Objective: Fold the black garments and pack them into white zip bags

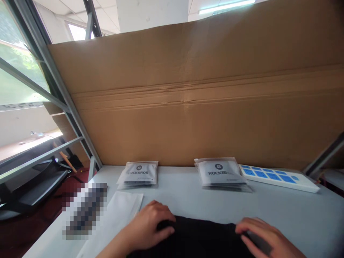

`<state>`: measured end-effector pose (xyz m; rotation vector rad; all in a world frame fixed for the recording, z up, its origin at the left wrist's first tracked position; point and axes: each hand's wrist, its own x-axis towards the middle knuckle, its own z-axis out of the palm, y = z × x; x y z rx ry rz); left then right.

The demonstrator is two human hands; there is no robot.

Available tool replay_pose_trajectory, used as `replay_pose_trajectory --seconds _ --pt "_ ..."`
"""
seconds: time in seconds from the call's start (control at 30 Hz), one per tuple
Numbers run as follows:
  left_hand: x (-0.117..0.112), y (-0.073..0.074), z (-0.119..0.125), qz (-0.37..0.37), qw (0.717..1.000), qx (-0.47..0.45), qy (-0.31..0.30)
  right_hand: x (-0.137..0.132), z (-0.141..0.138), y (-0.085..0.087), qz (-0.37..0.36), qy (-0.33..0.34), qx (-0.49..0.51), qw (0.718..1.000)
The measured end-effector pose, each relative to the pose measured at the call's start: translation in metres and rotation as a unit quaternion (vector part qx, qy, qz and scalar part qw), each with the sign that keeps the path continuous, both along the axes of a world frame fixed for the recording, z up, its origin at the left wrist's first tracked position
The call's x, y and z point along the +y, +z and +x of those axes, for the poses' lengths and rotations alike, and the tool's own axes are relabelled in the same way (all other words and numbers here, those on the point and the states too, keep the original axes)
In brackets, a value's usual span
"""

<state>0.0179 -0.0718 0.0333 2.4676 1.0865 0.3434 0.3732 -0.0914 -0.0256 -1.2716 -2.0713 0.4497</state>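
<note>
Black cloth (204, 236) is pinned flat at the tabletop's (295, 211) near edge, seemingly for smoothing: right hand (264, 238) laid released on it, left hand (150, 229) curled over its edge, grip untellable.

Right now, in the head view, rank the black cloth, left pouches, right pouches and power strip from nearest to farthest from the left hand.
1. Black cloth, touching the left hand.
2. Left pouches, behind the hand, towards the cardboard.
3. Right pouches, back right.
4. Power strip, far right.
</note>
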Motion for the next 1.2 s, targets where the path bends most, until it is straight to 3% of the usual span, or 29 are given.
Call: replay_pose_trajectory --seconds 0.17,0.33,0.63,0.9,1.2 --pt "0.042 -0.001 0.006 0.009 0.995 0.005 0.102 0.044 -0.005 0.016 -0.024 -0.061 0.028 0.997" --pt "0.068 -0.017 0.013 0.024 0.991 0.039 0.126 0.076 -0.015 0.013 -0.033 -0.068 0.007 0.997" --pt "0.078 -0.029 0.008 0.01 0.992 0.045 0.117 0.084 -0.009 -0.02 -0.02 -0.103 0.003 0.994" --pt "0.076 -0.025 -0.01 -0.01 0.997 0.023 0.076 0.085 -0.015 -0.023 -0.03 -0.127 -0.055 0.99" --pt "0.08 -0.025 -0.029 -0.044 0.997 -0.02 0.051 0.084 -0.007 -0.018 -0.091 -0.082 -0.01 0.992"
